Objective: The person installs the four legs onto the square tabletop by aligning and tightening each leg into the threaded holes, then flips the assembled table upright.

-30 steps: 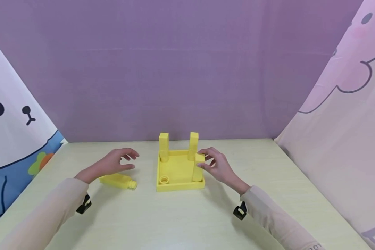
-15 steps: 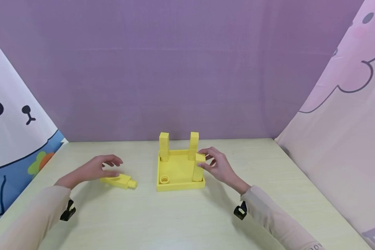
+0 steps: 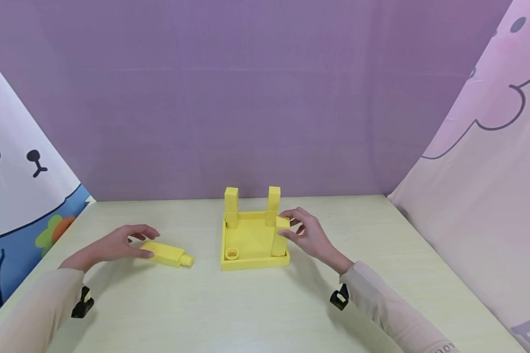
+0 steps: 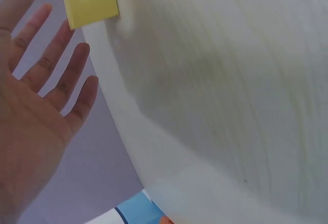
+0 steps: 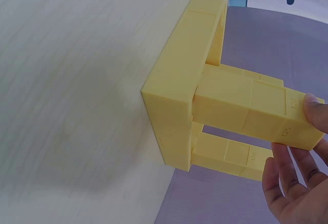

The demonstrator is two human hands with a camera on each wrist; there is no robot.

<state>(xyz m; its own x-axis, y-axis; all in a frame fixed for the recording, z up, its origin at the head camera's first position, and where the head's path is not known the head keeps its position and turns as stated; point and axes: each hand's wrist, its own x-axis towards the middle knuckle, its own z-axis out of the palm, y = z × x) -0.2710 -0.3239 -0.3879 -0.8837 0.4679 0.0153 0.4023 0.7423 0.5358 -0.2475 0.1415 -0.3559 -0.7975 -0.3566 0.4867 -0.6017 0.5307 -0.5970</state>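
Note:
A yellow square tabletop [image 3: 252, 240] lies upside down on the table with its rim up. Two yellow legs stand at its far corners, the far left leg [image 3: 231, 202] and the far right leg [image 3: 274, 200]. My right hand [image 3: 312, 238] pinches the top of the near right leg [image 3: 280, 242], which stands upright in its corner. A round threaded socket [image 3: 232, 254] shows in the near left corner. Left of the tabletop, a loose yellow leg [image 3: 167, 254] lies with its threaded end to the right. My left hand [image 3: 117, 243] is at its far end, fingers loosely spread in the left wrist view.
The pale wooden table [image 3: 247, 314] extends around the parts. A purple cloth wall [image 3: 247, 98] rises behind it, with printed cloth panels on both sides. Black straps with small devices sit at both wrists.
My left hand has moved left and down, from above the loose leg to its far end, uncovering more of it. My right hand stays on the near right leg.

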